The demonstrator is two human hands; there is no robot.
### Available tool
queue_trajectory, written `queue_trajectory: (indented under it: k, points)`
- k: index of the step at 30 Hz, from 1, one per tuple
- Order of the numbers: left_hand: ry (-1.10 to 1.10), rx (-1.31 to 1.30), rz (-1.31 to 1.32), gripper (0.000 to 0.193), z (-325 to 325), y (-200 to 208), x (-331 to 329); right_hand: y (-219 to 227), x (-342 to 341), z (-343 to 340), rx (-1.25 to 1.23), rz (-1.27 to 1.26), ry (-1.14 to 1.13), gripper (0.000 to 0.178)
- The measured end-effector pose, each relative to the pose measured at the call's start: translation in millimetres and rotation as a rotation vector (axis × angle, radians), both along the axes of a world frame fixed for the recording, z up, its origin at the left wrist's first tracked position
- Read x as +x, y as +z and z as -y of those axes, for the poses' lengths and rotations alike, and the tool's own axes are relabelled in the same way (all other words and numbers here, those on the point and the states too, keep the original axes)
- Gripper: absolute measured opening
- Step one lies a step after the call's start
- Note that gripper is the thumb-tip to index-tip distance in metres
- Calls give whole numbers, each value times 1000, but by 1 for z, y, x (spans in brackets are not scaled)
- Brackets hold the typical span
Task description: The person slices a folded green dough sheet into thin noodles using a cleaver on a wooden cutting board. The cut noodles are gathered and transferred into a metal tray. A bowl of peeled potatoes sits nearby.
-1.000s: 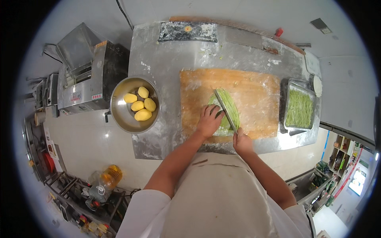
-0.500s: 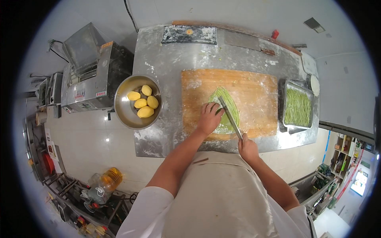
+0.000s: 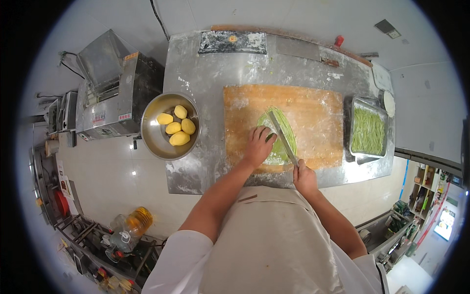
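My right hand [image 3: 306, 178] is wrapped round the handle of a long kitchen knife [image 3: 283, 138]. Its blade lies lengthwise over a flat, floured sheet of green dough [image 3: 279, 158], slanting away from me to the left. Thin green strips [image 3: 288, 125] run along the blade's right side. Left of the blade, my left hand [image 3: 258, 146] rests on the dough with its fingers apart, the thumb close to the knife. A wooden board [image 3: 318, 112], dusted with flour, lies under the dough.
To the left a steel bowl [image 3: 149, 139] holds several yellow dough lumps [image 3: 179, 138]. A metal tray [image 3: 353, 147] of cut green noodles [image 3: 368, 131] stands right of the board on the steel table [image 3: 196, 171]. A boxy metal machine [image 3: 115, 98] stands beyond the bowl.
The knife has slid slightly away from me along the dough, and my right hand has moved forward with it. My left hand stays in place.
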State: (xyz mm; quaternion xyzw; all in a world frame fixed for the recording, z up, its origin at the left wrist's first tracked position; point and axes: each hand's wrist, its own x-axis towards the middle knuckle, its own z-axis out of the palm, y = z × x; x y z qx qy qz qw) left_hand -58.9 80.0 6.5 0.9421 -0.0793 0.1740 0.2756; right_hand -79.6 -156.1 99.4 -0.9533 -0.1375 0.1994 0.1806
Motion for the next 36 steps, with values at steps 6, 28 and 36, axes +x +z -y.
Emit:
queue_trajectory:
  k: [6, 28, 36]
  points:
    - [0, 0, -9, 34, -1, 1, 1, 8, 1, -6, -54, -62, 27, 20]
    - [30, 8, 8, 31, 1, 4, -2, 14, -7, -2, -64, -62, 30, 20]
    - [15, 26, 46, 32, 2, -1, -3, -17, -9, 1, 4, 24, -7, 20]
